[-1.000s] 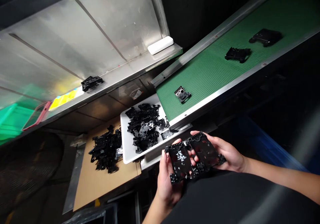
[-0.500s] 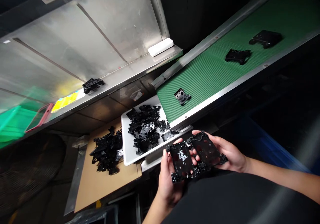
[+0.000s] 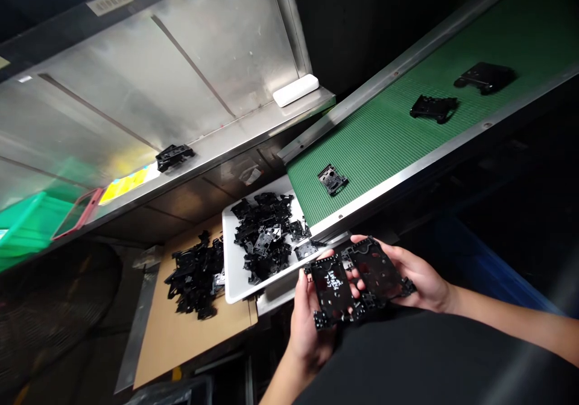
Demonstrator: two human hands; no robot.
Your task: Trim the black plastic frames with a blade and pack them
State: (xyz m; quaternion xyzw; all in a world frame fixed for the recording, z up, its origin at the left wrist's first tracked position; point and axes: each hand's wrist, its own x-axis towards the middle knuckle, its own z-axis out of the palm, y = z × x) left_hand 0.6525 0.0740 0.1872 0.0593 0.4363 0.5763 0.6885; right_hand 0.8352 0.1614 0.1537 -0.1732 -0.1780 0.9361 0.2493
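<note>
**Both hands grasping a black molded frame beside the white tray**

Head view: since the frame a second ago, the whole scene has slid slightly lower in my picture, and the black molded frame (image 3: 337, 290) stays gripped at bottom centre. My left hand (image 3: 307, 326) cups its left half from below, while my right hand (image 3: 418, 275) clasps its right half, with the fingers wrapped around the edge. At 10 o'clock from the hands, a white tray (image 3: 230, 260) holds a heap of black plastic parts (image 3: 265, 236). Just beside it at 9 o'clock, a second heap (image 3: 194, 278) lies on a cardboard sheet (image 3: 190, 351). At 1 o'clock, a green conveyor belt (image 3: 398, 152) carries three well-spaced black pieces (image 3: 433, 108). Farther off at 11 o'clock, a stainless steel ledge (image 3: 244, 134) bears one black piece (image 3: 174, 156) and a white block (image 3: 296, 90).
</note>
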